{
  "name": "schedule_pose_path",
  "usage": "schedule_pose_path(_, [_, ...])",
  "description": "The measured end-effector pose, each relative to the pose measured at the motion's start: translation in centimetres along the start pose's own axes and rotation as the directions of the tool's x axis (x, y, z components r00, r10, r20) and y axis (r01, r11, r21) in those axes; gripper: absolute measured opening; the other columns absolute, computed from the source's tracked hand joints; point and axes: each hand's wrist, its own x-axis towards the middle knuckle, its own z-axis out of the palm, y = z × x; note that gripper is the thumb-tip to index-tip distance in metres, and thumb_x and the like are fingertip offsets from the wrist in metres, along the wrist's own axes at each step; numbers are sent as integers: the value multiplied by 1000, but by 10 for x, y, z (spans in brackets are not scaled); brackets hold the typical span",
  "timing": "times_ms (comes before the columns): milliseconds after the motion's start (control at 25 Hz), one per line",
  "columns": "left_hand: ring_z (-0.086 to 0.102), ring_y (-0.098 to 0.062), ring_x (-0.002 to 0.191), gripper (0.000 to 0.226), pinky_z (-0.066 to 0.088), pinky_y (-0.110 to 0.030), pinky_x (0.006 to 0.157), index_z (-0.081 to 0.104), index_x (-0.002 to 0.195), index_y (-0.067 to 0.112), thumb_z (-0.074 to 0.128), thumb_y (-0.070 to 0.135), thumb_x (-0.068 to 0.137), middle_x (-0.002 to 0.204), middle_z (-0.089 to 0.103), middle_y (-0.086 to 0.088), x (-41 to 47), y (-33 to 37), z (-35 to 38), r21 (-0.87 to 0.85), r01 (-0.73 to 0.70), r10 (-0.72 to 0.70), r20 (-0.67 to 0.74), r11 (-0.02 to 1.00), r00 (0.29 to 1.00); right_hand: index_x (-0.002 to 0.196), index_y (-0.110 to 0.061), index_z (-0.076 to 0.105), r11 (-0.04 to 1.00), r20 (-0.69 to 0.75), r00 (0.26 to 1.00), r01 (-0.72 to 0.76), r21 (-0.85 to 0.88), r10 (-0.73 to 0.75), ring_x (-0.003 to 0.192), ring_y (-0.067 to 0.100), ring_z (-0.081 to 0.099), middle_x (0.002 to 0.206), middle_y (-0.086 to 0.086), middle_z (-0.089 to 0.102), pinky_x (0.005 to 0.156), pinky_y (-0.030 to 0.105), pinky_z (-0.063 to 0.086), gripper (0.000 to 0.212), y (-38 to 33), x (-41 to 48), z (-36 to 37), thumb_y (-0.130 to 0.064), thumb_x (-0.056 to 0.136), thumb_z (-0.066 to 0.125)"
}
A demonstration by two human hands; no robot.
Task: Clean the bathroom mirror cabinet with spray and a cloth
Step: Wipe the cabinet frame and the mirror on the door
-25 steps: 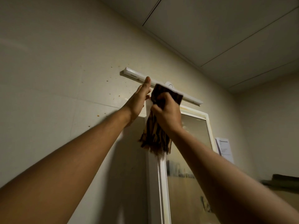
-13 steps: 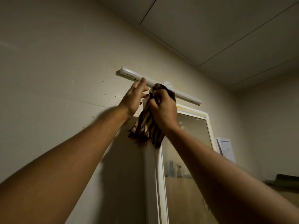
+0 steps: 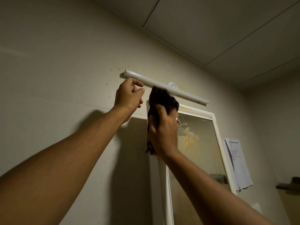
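Mirror cabinet (image 3: 195,111) hangs on the wall under the light bar (image 3: 186,93). The cloth (image 3: 162,98) is on its top-left corner, so I'd call this an edge wipe at the top of the frame. Smears (image 3: 188,135) on the glass suggest most of the door is left to do. No spray bottle in view. Right hand (image 3: 164,133) is raised with its back to the camera, fingers clamped over the bunched cloth. Left hand (image 3: 128,96) is up beside the bar's left end, fingers loosely curled and holding nothing. Can't tell whether it touches the bar.
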Motion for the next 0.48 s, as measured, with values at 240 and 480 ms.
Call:
schedule_pose_path(240, [62, -11, 80, 26, 56, -26, 76, 68, 90, 24, 72, -1, 86, 82, 64, 5, 1, 5, -11, 16, -25, 25, 2, 1000, 1000, 153, -25, 34, 986, 258, 966, 41, -159, 2, 145, 31, 33, 152, 8, 46, 122, 54, 26, 56, 8, 40, 5, -48, 101, 34])
schedule_pose_path(480, [74, -10, 85, 20, 63, -30, 77, 79, 94, 21, 84, 5, 82, 87, 78, 3, -5, 0, -16, -72, -9, 12, 44, 997, 999, 164, -36, 21, 999, 278, 960, -31, 32, 21, 158, 8, 8, 172, -10, 17, 128, 33, 10, 63, 16, -24, -18, -58, 104, 23])
